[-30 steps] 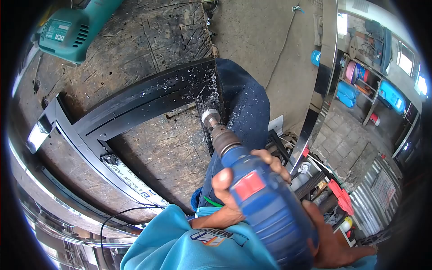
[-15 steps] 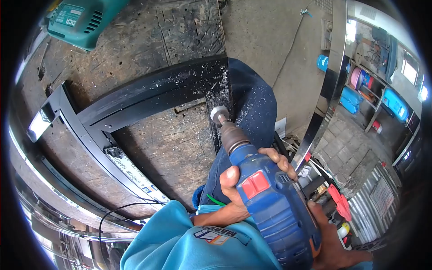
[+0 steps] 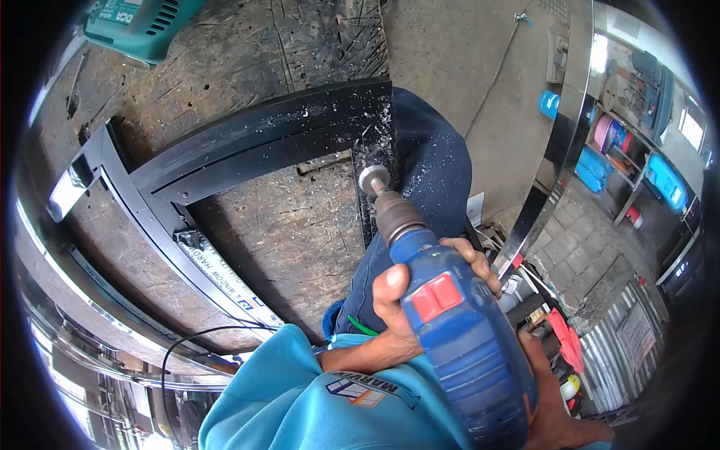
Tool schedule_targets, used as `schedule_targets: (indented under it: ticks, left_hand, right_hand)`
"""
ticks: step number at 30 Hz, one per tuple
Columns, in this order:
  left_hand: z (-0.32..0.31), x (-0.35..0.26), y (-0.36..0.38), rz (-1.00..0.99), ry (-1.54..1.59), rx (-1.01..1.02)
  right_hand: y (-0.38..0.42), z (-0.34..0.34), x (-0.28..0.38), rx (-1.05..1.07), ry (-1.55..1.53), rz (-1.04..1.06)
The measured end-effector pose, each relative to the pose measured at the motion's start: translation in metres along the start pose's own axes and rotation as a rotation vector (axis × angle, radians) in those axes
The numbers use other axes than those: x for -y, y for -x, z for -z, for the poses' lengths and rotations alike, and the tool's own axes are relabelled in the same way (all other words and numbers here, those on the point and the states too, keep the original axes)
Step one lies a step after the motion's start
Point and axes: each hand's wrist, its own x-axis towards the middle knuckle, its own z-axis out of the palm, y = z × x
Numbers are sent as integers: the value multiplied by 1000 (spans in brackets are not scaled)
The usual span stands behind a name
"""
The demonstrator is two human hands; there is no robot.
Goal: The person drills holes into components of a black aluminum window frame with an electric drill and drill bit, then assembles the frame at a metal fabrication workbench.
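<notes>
Blue plastic drill [image 3: 457, 330] fills both grips: the left hand [image 3: 401, 300] wraps its neck, the right hand [image 3: 555, 409] clasps its rear. Its silver hole-saw tip [image 3: 373, 180] meets the black frame [image 3: 262, 142], which is dusted with shavings, at the scarred wooden worktop [image 3: 300, 232] edge. Beyond, a teal tool [image 3: 135, 26] lies well apart.

Drill [image 3: 457, 337]: blue ribbed plastic, dull metal chuck. Frame [image 3: 262, 142]: glossy black metal, flecked with bright swarf. Bench [image 3: 292, 232]: rough, scored wood.
</notes>
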Motion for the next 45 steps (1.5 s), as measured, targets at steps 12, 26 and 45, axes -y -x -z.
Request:
schedule_targets:
  ticks: [12, 26, 45]
  left_hand:
    - [2, 3, 1, 9, -10, -41]
    - [-1, -6, 8, 47, -193, -189]
    - [3, 9, 7, 13, -141, -127]
  right_hand:
    - [4, -10, -12, -132, -4, 232]
    - [9, -33, -28, -224, 132, 402]
    - [13, -37, -55, -358, -29, 388]
